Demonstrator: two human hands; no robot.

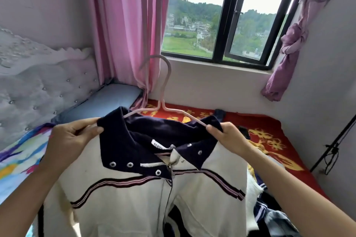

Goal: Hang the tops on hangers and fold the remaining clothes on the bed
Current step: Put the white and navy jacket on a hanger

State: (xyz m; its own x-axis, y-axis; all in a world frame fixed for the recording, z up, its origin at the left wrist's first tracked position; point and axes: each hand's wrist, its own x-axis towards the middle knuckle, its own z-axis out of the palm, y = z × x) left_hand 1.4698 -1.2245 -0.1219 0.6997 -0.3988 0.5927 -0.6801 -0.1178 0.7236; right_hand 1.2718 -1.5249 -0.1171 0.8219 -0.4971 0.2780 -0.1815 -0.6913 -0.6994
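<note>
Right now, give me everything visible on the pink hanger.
Pale pink hanger: thin smooth rod, material unclear, hook on top, long neck splitting into two sloped arms. Upright, arms inside the navy collar of the cream jacket. Right hand pinches its right arm with the collar; left hand pinches the collar over its hidden left end.

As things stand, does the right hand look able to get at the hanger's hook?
Probably yes. The hook stands clear above the navy collar with nothing in front of it, and the right hand is close by. But that hand pinches the collar's edge, so it would have to let go first.
</note>
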